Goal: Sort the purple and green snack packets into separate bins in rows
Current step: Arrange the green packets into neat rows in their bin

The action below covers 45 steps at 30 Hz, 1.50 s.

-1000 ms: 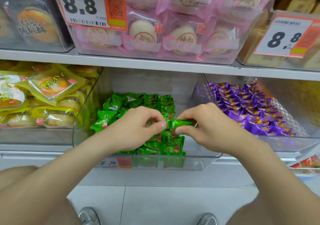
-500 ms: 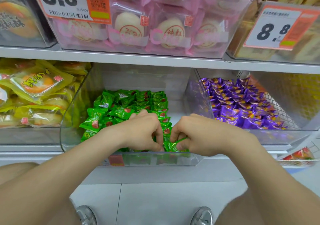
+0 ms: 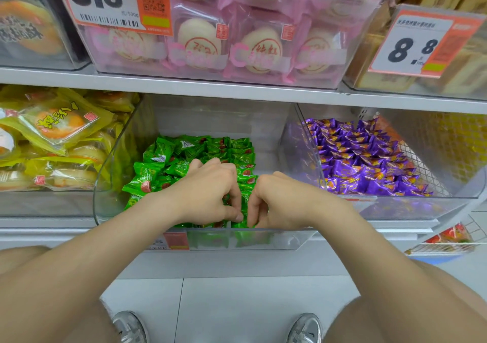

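The light is bright and even, with only soft, faint shadows. The clear bin shines with pale glare on its walls. The shelf edge looks bent toward both ends. The pink packets on top look a little blurry.

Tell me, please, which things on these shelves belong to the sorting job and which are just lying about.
For the job:
- green packets in the green bin
- purple packets in the purple bin
- left hand and right hand, both pinching at the front green packets

Just lying about:
- yellow packs
- pink packs
- price tags
- shoes
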### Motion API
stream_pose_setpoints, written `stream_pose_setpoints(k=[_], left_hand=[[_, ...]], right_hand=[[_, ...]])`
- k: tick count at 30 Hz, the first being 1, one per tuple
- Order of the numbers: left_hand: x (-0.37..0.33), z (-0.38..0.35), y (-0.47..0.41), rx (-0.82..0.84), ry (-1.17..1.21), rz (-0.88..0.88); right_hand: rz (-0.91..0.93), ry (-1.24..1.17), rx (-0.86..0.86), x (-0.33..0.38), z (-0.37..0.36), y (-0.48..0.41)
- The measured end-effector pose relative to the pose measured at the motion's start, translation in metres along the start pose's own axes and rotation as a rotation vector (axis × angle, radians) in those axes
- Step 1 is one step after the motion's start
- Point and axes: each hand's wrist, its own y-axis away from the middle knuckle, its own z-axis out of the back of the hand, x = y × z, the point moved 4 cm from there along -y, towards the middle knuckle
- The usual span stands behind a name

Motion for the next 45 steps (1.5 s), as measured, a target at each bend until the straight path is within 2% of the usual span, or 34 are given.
stream_pose_setpoints(k=[6, 8, 10, 12, 13, 15, 17, 19, 23, 28, 34, 38, 41, 45], left_hand=[[0.003, -0.002, 0.001, 0.057, 0.018, 0.011], [0.004, -0.002, 0.001, 0.083, 0.026, 0.012], [0.005, -0.001, 0.003, 0.091, 0.048, 0.007], [0.006, 0.004, 0.003, 0.066, 0.087, 0.003], [0.007, 0.006, 0.003, 0.036, 0.103, 0.006], [0.01, 0.012, 0.003, -0.029, 0.109, 0.024], [0.013, 0.013, 0.003, -0.061, 0.074, 0.045], [0.012, 0.011, 0.002, -0.069, 0.022, 0.045], [0.007, 0.003, 0.001, -0.04, -0.026, 0.03], [0.006, -0.001, 0.0, -0.03, -0.007, 0.019], [0.009, 0.009, 0.003, -0.111, -0.016, 0.039], [0.014, 0.017, 0.011, -0.249, -0.149, 0.071], [0.023, 0.02, 0.017, -0.397, -0.343, 0.177], [0.051, 0.028, 0.012, -0.371, -0.517, 0.404]], right_hand=[[-0.054, -0.019, 0.037, 0.003, 0.003, 0.0], [-0.105, -0.12, 0.065, 0.002, 0.011, 0.007], [-0.216, -0.22, -0.059, -0.009, 0.02, 0.01], [-0.308, -0.133, -0.266, -0.018, 0.027, 0.008], [-0.357, -0.082, -0.301, -0.019, 0.026, 0.007], [-0.458, -0.044, -0.229, -0.014, 0.02, 0.006], [-0.515, -0.042, -0.113, -0.009, 0.011, 0.005], [-0.545, -0.04, -0.071, -0.007, 0.005, 0.003], [-0.55, -0.146, -0.139, -0.012, 0.006, -0.004], [-0.557, -0.294, -0.1, -0.013, 0.001, 0.002], [-0.546, -0.263, -0.075, -0.013, -0.003, -0.001], [-0.534, -0.263, -0.091, -0.014, -0.007, -0.006], [-0.517, -0.218, -0.147, -0.012, -0.007, -0.004], [-0.426, -0.068, -0.395, 0.0, -0.004, -0.004]])
